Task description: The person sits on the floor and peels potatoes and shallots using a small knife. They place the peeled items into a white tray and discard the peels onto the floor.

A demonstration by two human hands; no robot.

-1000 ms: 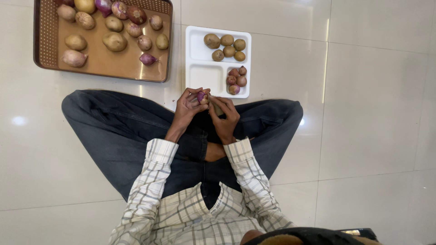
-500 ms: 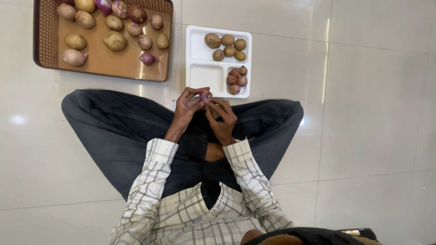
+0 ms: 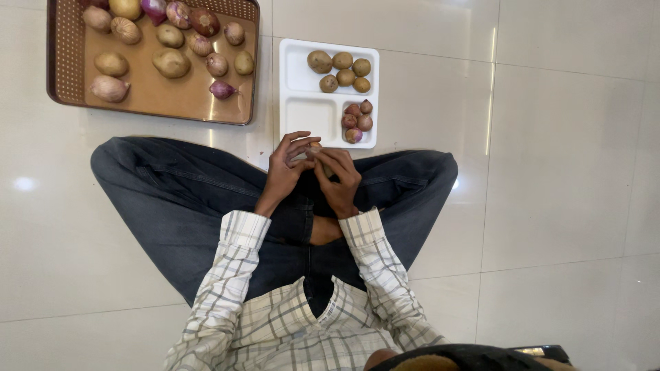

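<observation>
Onion (image 3: 313, 149) sunk deeper since earlier, seemingly enclosed between both hands' fingers (image 3: 328, 163).

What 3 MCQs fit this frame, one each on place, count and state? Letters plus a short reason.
1. Where does the white compartment tray lie?
A. to the right of the brown tray, on the floor
B. on the person's lap
C. inside the brown tray

2. How many potatoes are in the white tray's top compartment?
A. two
B. five
C. nine

3. What are the two hands doing?
A. resting flat on the floor
B. both closed around one small item above the lap
C. each lifting a tray

Answers:
1. A, the two trays sit side by side on the tiles.
2. B, five tan rounds can be counted there.
3. B, the left hand and right hand meet with fingers around a small onion, mostly hidden.
</observation>
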